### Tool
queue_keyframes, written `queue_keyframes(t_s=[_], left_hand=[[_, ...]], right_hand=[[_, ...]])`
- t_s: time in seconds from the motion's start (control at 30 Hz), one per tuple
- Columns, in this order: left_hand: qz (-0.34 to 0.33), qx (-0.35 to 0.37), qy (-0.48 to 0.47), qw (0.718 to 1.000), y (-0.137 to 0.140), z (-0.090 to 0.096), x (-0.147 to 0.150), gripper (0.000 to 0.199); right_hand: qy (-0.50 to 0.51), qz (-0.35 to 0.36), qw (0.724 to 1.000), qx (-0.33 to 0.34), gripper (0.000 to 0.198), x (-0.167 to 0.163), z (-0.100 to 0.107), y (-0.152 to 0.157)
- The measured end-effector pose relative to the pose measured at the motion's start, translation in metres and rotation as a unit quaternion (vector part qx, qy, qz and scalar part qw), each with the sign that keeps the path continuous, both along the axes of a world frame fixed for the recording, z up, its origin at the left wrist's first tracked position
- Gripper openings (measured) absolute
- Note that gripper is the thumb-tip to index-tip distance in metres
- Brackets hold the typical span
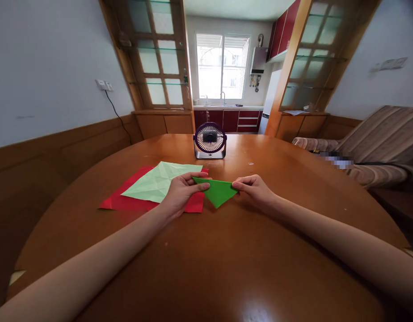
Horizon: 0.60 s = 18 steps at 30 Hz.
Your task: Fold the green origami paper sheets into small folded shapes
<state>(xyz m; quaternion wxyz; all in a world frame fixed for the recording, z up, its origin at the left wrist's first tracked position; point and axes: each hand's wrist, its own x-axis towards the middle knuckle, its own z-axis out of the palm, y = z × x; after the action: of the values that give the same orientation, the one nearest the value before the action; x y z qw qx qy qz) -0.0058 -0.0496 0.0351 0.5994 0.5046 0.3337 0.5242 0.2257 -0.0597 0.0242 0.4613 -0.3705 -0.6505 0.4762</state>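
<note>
Between my two hands is a bright green piece of paper (218, 192), folded into a triangle with its point toward me. My left hand (181, 190) pinches its left corner, thumb on top. At the right corner, the thumb and fingers of my right hand (255, 188) are closed on the paper. Under and beside my left hand lies a creased pale green sheet (153, 181). It rests on red paper (109, 202), whose edges stick out around it.
A small purple desk fan (210, 139) stands upright on the brown wooden table (226, 268), beyond my hands. Past the table's right edge is a striped sofa (381, 138). Glass-shelved cabinets (159, 109) and a kitchen window (223, 67) are at the back.
</note>
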Motion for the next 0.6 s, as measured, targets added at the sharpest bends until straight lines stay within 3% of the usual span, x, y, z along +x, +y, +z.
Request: queue_keyframes(t_s=[0.17,0.3,0.6], left_hand=[[-0.016,0.002,-0.03,0.999,0.002,-0.001,-0.001,0.04],[0.008,-0.021,-0.078,0.997,0.0,-0.003,0.002,0.032],[0.04,-0.035,-0.06,0.997,-0.003,-0.015,0.011,0.035]], right_hand=[[-0.039,-0.01,0.999,0.031,0.037,0.002,-0.004,0.003],[-0.062,-0.018,0.996,0.06,0.031,0.003,-0.007,0.004],[-0.072,-0.018,0.996,0.041,0.032,-0.01,-0.012,-0.002]])
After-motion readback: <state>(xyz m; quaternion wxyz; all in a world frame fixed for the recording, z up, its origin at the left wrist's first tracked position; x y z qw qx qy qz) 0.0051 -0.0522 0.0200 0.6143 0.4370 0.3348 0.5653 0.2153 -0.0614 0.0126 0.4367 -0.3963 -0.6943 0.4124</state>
